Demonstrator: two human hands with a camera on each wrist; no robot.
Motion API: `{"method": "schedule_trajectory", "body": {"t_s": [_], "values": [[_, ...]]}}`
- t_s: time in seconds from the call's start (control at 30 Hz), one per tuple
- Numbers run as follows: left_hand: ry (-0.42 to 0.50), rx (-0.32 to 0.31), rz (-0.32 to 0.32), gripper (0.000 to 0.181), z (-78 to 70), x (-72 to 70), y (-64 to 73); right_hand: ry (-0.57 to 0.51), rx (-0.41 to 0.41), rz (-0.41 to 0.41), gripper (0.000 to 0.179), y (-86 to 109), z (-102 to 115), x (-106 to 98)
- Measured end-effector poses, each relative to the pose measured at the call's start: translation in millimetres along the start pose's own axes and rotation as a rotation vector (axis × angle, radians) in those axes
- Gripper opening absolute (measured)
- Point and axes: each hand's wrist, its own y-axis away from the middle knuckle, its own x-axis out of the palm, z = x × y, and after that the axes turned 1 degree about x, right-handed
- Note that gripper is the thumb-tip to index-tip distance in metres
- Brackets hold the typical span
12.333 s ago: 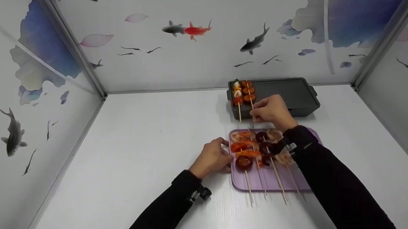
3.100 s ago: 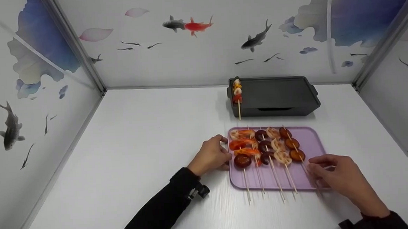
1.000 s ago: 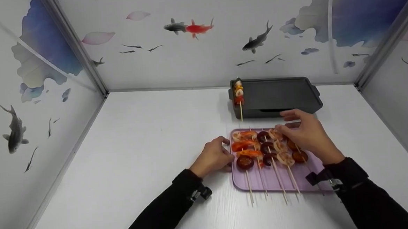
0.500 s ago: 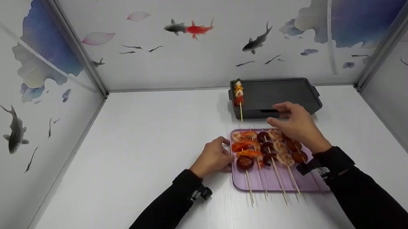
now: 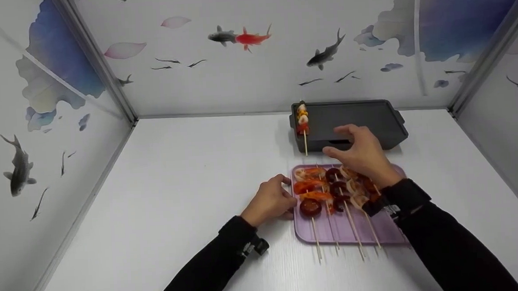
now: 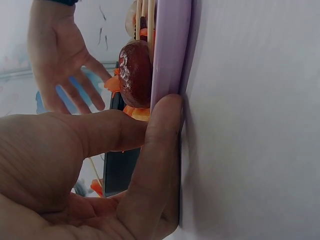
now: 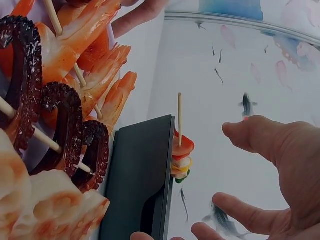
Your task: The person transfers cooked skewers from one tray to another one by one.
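My left hand (image 5: 270, 199) grips the left rim of a purple tray (image 5: 303, 234), thumb and fingers at its edge in the left wrist view. On the tray lie skewers of shrimp (image 5: 307, 186), dark tentacle pieces (image 7: 62, 112) and pale lotus root slices (image 5: 355, 187). A skewer of round brown slices is mostly behind my right wrist. My right hand (image 5: 363, 155), thumb and fingers spread and holding nothing, hovers before a black grill plate (image 5: 355, 114). Left of it, a mixed skewer with red, white and yellow pieces (image 5: 302, 119) lies on the grill, its stick overhanging the front.
A glossy brown round piece (image 5: 310, 208) sits at the tray's front left, with several sticks jutting over the front edge. White table (image 5: 198, 175) stretches to the left. Panels printed with fish (image 5: 235, 36) close in the back and sides.
The round-slice skewer, held at the grill 12 seconds ago, went to the tray's right side. My right hand then let go and moved up and left toward the grill. My left hand stays put.
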Motion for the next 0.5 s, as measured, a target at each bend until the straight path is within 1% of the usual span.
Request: {"method": "schedule_trajectory", "body": {"t_s": [0.07,0.23,0.3,0.5], "values": [[0.001,-0.001,0.000,0.051,0.1,-0.4,-0.1,-0.003,-0.010,-0.006,0.073,-1.7,4,3],[-0.004,0.002,-0.008,0.051,0.3,-1.0,0.2,-0.050,-0.070,-0.031,0.074,-3.0,13,12],[-0.001,-0.003,-0.011,0.052,0.2,-0.7,0.4,-0.055,-0.081,-0.034,0.074,-4.7,15,15],[0.012,-0.010,-0.009,0.052,1.2,0.0,-0.4,-0.013,-0.090,-0.028,0.076,-12.2,20,21]]}}
